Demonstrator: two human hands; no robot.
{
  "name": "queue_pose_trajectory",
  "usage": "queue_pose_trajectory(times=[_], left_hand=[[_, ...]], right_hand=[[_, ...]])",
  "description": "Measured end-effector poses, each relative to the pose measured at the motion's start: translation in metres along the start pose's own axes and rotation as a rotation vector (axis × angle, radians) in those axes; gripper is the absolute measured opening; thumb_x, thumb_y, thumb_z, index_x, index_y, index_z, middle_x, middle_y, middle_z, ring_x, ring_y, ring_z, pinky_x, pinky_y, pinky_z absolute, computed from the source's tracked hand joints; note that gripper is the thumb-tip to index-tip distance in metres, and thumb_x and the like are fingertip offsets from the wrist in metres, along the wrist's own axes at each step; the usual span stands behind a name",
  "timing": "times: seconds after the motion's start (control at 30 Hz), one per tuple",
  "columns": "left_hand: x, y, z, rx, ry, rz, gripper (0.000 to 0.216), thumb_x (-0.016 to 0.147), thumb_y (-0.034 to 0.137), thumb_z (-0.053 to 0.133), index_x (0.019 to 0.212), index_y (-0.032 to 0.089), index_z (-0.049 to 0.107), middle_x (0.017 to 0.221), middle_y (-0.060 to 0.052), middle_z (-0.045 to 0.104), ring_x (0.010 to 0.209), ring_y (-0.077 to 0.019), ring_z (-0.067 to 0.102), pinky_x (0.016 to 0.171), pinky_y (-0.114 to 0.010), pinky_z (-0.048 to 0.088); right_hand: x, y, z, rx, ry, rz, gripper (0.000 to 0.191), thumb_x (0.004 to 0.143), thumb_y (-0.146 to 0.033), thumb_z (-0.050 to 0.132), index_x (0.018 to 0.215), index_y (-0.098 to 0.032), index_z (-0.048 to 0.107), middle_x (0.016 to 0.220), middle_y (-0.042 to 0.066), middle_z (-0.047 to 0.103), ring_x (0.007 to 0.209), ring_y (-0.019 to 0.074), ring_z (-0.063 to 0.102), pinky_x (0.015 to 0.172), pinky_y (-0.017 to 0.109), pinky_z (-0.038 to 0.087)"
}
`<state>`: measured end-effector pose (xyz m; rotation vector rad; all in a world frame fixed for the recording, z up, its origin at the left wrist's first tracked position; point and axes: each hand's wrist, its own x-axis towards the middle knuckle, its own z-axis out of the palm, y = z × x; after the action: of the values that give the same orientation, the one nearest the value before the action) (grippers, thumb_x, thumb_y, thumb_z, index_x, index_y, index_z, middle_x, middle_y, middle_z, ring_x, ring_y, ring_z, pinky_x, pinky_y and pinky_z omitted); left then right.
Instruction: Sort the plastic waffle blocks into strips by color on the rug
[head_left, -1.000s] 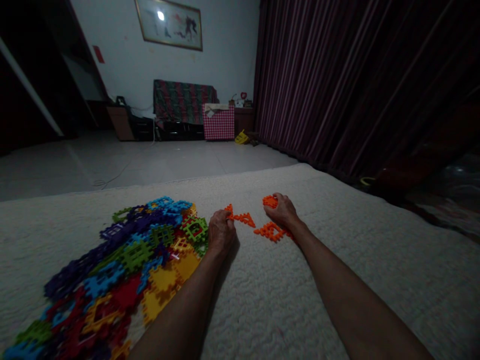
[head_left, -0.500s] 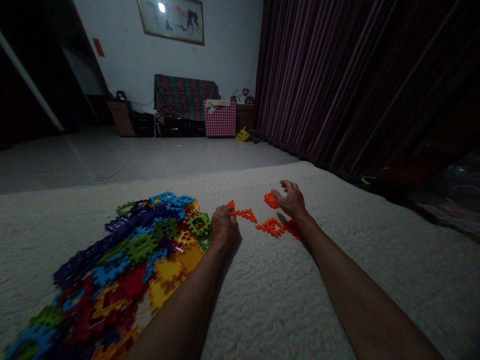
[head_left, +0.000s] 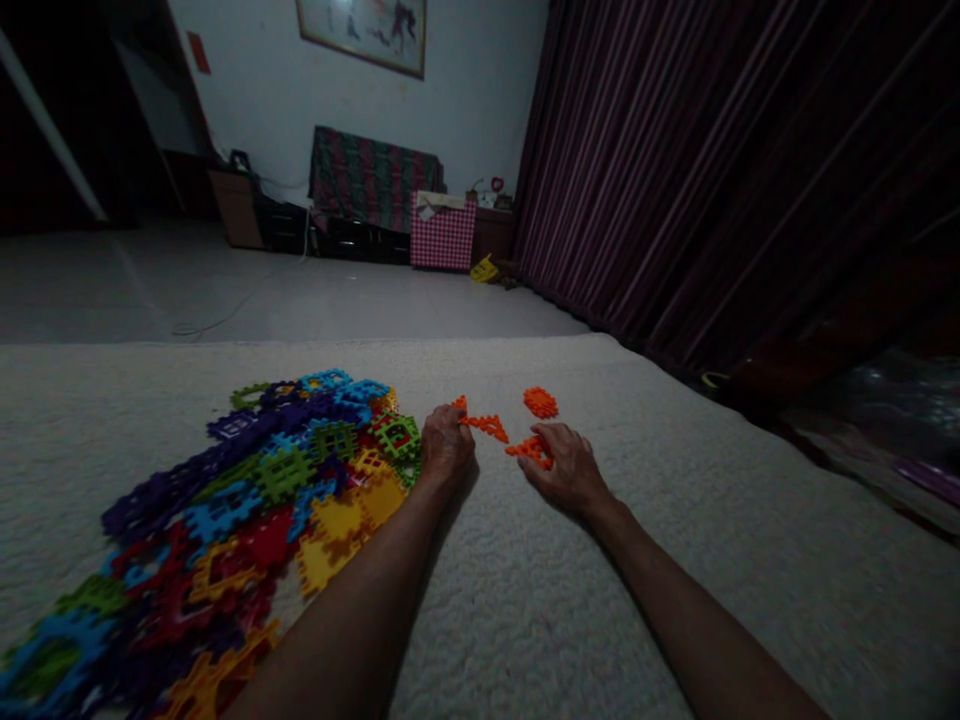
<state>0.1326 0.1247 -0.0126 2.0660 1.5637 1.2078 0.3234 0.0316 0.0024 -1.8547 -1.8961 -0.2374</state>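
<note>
My left hand [head_left: 448, 447] is closed on an orange toothed plastic building piece [head_left: 460, 404], its tip showing beyond the fingers. Just right of it lies an orange triangular piece [head_left: 491, 428]; whether the two are joined I cannot tell. My right hand [head_left: 571, 470] has thumb and forefinger around an orange open-framed piece [head_left: 529, 449], partly covered by the fingers. Beyond that hand, a round orange piece [head_left: 540, 402] rests on the quilted cover [head_left: 495, 600]. Left of my left hand spreads a heap of toothed pieces in purple, blue, green, yellow and red [head_left: 285, 475].
Past the far edge of the cover is a tiled floor [head_left: 300, 300] with a thin cable. A low cabinet with a red checked cloth [head_left: 442, 232] stands against the wall. Dark curtains [head_left: 637, 150] hang at the right.
My right hand has come down and nearer, from beside the round orange piece onto the open-framed one. My left hand stays almost in place. The view has shifted slightly.
</note>
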Motion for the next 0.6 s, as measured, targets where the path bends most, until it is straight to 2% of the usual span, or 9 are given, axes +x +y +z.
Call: queue_pose_trajectory(times=[0.13,0.23,0.3,0.4,0.6], left_hand=[[0.0,0.0,0.001,0.0,0.003,-0.006,0.028,0.078,0.007,0.051,0.092,0.02,0.072,0.097,-0.007,0.071,0.095,-0.0213,0.064,0.092,-0.034,0.048],[-0.001,0.0,0.001,-0.014,0.009,-0.003,0.028,0.078,0.007,0.051,0.092,0.02,0.072,0.097,-0.007,0.07,0.095,-0.0211,0.064,0.092,-0.033,0.048],[-0.001,0.0,0.001,-0.021,0.013,-0.01,0.028,0.078,0.007,0.051,0.092,0.02,0.072,0.098,-0.007,0.07,0.095,-0.0208,0.064,0.092,-0.033,0.047],[-0.002,0.001,0.0,-0.022,0.01,-0.018,0.028,0.079,0.007,0.051,0.093,0.02,0.072,0.098,-0.007,0.07,0.096,-0.0208,0.064,0.092,-0.032,0.047],[0.0,0.002,-0.001,-0.002,-0.021,-0.03,0.026,0.08,0.008,0.053,0.093,0.019,0.072,0.099,-0.008,0.071,0.097,-0.0219,0.064,0.093,-0.033,0.047]], right_hand=[[0.001,-0.001,-0.004,-0.087,-0.052,0.056,0.043,0.085,-0.048,0.061,0.12,-0.022,0.059,0.122,0.012,0.064,0.115,0.0295,0.053,0.097,0.048,0.037],[0.001,0.003,-0.008,-0.106,-0.104,0.093,0.051,0.085,-0.053,0.059,0.128,-0.026,0.054,0.136,0.012,0.057,0.124,0.0328,0.047,0.097,0.053,0.035],[0.001,0.005,-0.01,-0.088,-0.146,0.121,0.054,0.084,-0.056,0.059,0.13,-0.026,0.053,0.138,0.012,0.055,0.124,0.0331,0.047,0.095,0.051,0.038],[0.0,0.0,-0.012,-0.061,-0.162,0.105,0.05,0.085,-0.052,0.06,0.126,-0.024,0.055,0.134,0.012,0.058,0.12,0.0315,0.05,0.094,0.047,0.04],[0.0,-0.023,-0.003,0.022,-0.097,-0.001,0.028,0.086,-0.04,0.06,0.106,-0.022,0.064,0.112,0.01,0.064,0.105,0.0264,0.056,0.093,0.041,0.043]])
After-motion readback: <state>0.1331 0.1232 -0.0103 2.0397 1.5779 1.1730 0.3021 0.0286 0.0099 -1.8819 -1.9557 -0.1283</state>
